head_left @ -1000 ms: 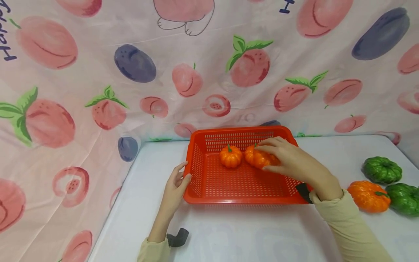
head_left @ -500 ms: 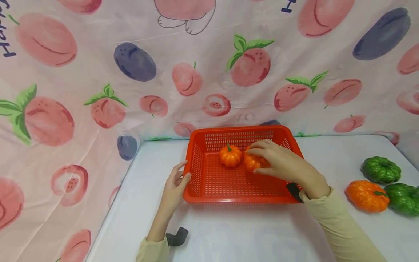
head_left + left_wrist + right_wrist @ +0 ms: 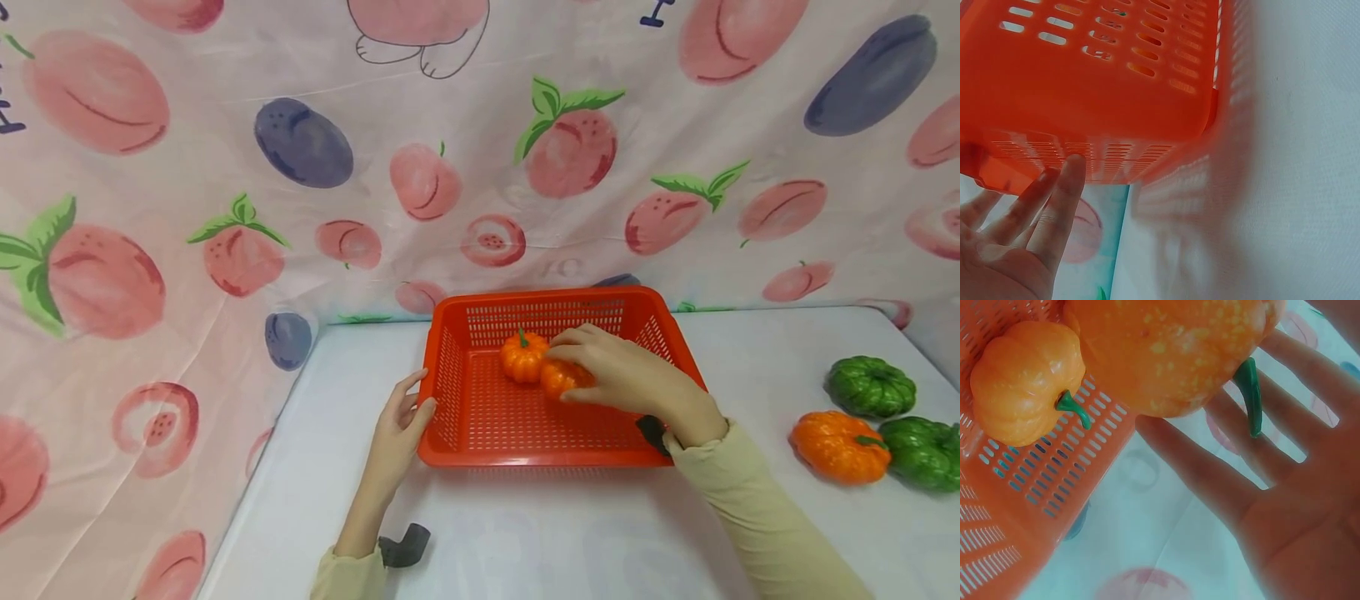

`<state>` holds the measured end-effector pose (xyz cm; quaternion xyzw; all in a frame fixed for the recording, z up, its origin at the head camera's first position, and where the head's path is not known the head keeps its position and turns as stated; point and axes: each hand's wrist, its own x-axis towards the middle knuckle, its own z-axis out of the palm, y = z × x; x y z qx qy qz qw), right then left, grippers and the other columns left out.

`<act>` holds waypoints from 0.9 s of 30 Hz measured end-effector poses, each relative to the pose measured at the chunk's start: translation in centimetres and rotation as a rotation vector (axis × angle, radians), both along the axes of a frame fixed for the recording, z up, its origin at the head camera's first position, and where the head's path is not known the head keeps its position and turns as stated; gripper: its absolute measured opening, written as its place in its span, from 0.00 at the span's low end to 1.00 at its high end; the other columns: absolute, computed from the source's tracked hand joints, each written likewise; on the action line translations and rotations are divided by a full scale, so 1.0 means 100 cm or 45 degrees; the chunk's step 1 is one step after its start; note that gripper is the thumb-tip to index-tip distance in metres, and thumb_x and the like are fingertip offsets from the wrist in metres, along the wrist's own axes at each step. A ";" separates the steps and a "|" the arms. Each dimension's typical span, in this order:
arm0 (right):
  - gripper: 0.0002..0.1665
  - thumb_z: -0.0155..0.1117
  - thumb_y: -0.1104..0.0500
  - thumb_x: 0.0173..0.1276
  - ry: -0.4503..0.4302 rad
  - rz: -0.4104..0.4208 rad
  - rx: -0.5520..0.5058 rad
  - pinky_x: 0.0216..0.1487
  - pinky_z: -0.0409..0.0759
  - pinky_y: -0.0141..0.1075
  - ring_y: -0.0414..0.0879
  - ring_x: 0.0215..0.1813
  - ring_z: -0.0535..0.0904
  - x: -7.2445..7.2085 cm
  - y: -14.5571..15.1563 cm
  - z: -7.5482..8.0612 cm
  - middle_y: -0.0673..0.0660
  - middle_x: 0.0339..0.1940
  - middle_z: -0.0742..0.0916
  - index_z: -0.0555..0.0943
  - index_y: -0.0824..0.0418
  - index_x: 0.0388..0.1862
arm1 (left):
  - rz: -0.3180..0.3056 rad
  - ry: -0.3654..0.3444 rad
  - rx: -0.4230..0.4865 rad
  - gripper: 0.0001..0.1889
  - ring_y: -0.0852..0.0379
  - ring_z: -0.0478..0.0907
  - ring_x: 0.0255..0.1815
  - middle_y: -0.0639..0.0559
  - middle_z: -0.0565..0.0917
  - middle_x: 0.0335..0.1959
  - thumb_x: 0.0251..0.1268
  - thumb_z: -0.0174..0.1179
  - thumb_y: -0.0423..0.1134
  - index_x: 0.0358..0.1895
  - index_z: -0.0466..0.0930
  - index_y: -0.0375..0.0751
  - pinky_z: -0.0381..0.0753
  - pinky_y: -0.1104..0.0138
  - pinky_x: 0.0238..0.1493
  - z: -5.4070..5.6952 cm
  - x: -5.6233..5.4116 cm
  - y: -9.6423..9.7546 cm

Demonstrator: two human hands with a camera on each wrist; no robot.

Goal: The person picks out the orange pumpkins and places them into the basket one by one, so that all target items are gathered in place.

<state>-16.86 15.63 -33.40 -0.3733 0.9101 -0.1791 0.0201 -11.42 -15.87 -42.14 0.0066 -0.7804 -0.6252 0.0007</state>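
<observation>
In the head view my left hand (image 3: 399, 425) holds the left rim of a red plastic basket (image 3: 525, 459), thumb at the rim. The left wrist view shows its fingers (image 3: 1060, 209) against the slotted outer wall (image 3: 1079, 115). Inside the basket, my right hand (image 3: 618, 367) grips an orange toy pumpkin (image 3: 561, 380), which its back partly covers from above. Seen from the right wrist, this pumpkin (image 3: 1166, 350) lies against the fingers, green stem toward the hand. Another orange pumpkin (image 3: 522, 357) sits upright just left of it, stem up.
Right of the basket on the white table (image 3: 540, 533) lie an orange pumpkin (image 3: 840, 447) and two green pumpkins, one behind (image 3: 872, 387) and one at the right edge (image 3: 926, 454). A fruit-printed cloth (image 3: 480, 167) hangs close behind the basket.
My right hand has moved left inside the basket with the orange pumpkin, bringing it up beside the other one. The left hand has stayed at the rim.
</observation>
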 end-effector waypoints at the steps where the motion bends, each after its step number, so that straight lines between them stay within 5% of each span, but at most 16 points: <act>1: 0.31 0.78 0.54 0.58 -0.004 0.002 0.005 0.65 0.75 0.52 0.58 0.64 0.74 -0.001 -0.001 -0.001 0.60 0.59 0.82 0.81 0.63 0.59 | -0.002 0.000 -0.001 0.25 0.46 0.81 0.55 0.42 0.81 0.56 0.73 0.59 0.43 0.70 0.67 0.58 0.84 0.61 0.53 0.000 0.000 0.000; 27: 0.30 0.74 0.54 0.62 -0.107 0.055 0.143 0.67 0.72 0.54 0.63 0.66 0.73 -0.011 -0.020 -0.011 0.64 0.63 0.80 0.80 0.64 0.61 | -0.001 -0.002 0.030 0.25 0.44 0.81 0.56 0.41 0.81 0.58 0.73 0.58 0.40 0.70 0.67 0.58 0.84 0.63 0.51 0.000 0.000 0.001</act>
